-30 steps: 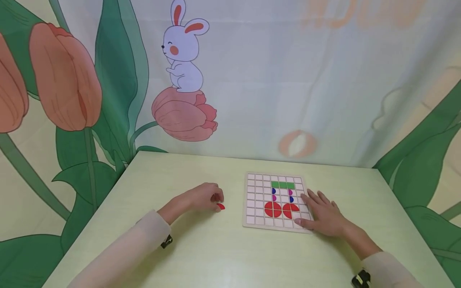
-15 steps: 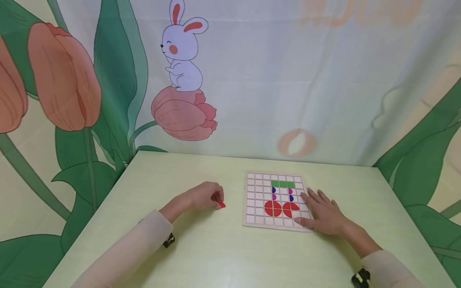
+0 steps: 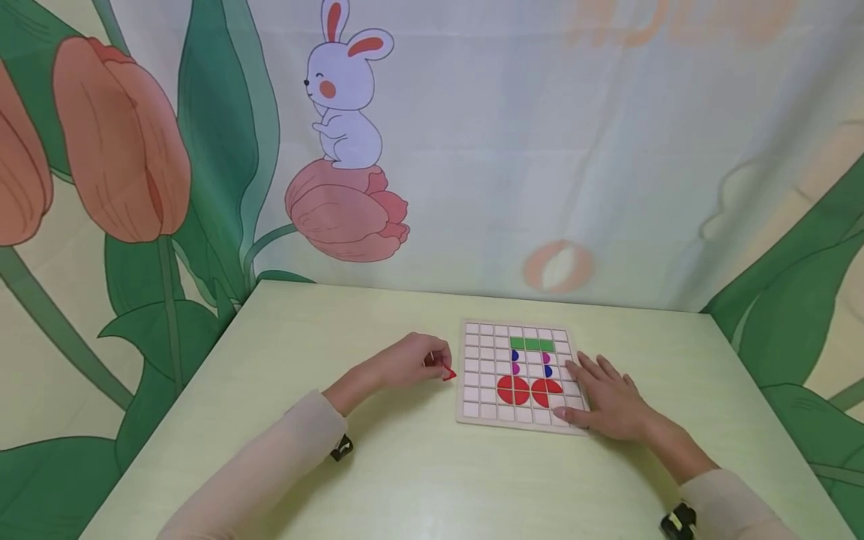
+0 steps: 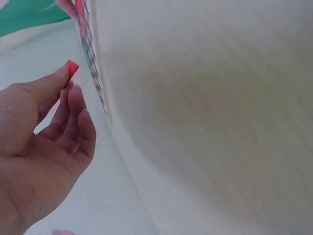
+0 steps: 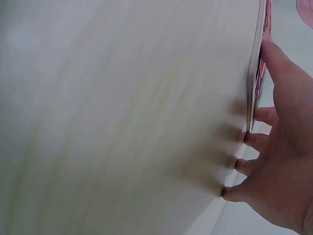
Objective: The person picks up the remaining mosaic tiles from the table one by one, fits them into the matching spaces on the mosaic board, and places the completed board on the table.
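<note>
Just left of the board, my left hand (image 3: pixel 413 361) pinches a small red quarter-circle tile (image 3: pixel 449 373) between thumb and fingers, above the table. The left wrist view shows this red tile (image 4: pixel 72 70) at the fingertips, the other fingers loosely bent. A pale square grid board (image 3: pixel 475 386) lies flat, bearing a full red circle (image 3: pixel 513 390) of quarter tiles and another red circle (image 3: pixel 543 391) with its lower right quarter absent. My right hand (image 3: pixel 613 401) rests spread at the board's right edge. In the right wrist view its thumb touches the board, other fingertips the table.
A green strip (image 3: pixel 532 344) crosses the board's upper rows, with small blue and magenta half-circles beneath it. The pale yellow table (image 3: pixel 378 465) extends around the board. Behind it hangs a printed cloth (image 3: pixel 466 187) with tulips and a rabbit.
My left hand has lifted the red tile and carried it right, close to the board's left edge. The right hand has stayed in place.
</note>
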`<state>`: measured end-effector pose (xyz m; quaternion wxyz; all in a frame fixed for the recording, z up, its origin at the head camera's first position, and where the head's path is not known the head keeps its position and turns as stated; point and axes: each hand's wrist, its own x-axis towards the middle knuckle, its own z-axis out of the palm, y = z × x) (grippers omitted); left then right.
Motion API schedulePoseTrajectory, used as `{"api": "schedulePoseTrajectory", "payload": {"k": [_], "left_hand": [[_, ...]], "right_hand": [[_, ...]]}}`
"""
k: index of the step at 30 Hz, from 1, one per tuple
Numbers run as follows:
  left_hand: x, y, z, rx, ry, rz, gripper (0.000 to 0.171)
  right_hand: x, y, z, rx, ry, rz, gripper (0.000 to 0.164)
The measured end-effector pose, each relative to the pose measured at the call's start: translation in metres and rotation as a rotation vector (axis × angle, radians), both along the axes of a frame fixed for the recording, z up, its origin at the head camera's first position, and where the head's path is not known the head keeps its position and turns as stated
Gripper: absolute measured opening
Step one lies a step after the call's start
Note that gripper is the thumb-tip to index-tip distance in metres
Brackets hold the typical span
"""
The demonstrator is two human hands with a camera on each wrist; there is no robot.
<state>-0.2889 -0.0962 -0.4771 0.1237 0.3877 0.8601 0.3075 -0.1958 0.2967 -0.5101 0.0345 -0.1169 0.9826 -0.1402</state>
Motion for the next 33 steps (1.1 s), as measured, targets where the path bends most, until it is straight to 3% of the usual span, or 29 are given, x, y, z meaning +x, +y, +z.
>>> {"api": "schedulePoseTrajectory", "payload": {"k": [13, 22, 33], "left_hand": [[0.016, 0.090, 0.017, 0.020, 0.025, -0.047, 0.007], [0.021, 0.137, 0.007, 0.010, 0.064, -0.046, 0.008], [0.026, 0.172, -0.003, -0.073, 0.157, -0.054, 0.010]], "right_hand": [[0.001, 0.001, 0.000, -0.004, -0.002, 0.001, 0.104], [0.001, 0.002, 0.000, -0.014, 0.005, 0.012, 0.103], [0.002, 0.001, 0.001, -0.013, 0.021, 0.022, 0.100]]}}
